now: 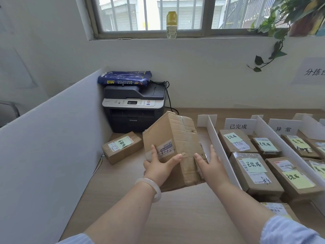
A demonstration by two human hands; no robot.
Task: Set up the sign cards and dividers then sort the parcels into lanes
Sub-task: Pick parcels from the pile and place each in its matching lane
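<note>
I hold a large brown cardboard parcel (173, 136) tilted above the wooden table (184, 217), pressed between both palms. My left hand (158, 167) lies on its front face with finger and thumb spread. My right hand (210, 163) presses flat on its right side. A small parcel (123, 147) with a green note sits to the left, in front of the printer. To the right, white dividers (219, 147) (276, 140) form lanes. A white sign card (240, 125) heads one lane and a second sign card (283, 128) heads the other. Both lanes hold several parcels (253, 171) with green or yellow notes.
A black printer (133, 110) with a blue paper ream (124, 78) on top stands in the back corner. A tall white partition (52, 138) walls the table's left side. A bottle (171, 25) stands on the window sill, and a plant (281, 27) hangs at top right.
</note>
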